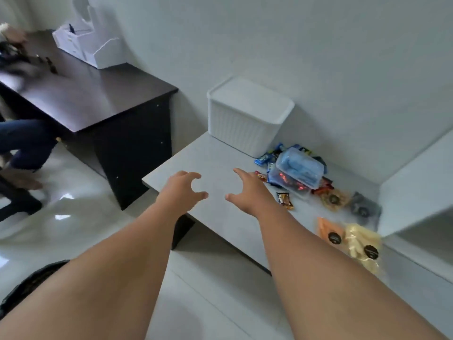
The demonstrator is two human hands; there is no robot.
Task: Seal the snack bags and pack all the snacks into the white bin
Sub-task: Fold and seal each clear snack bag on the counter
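Note:
A white ribbed bin (242,123) with its lid on stands at the far end of the grey table (210,163), against the wall. Right of it lies a heap of small wrapped snacks (266,157) under two clear plastic boxes (297,171). A brown wrapped snack (284,200) lies alone nearer me. Several clear snack bags lie further right: orange (328,230), pale yellow (362,244), brown (333,198) and grey (365,207). My left hand (182,190) and my right hand (247,190) hover over the bare table with fingers spread and loosely bent, holding nothing.
A dark desk (98,94) with a white organiser (90,45) stands to the left, where another person sits (22,143). A white ledge (416,187) rises at the table's right end. Glossy floor lies below and to the left.

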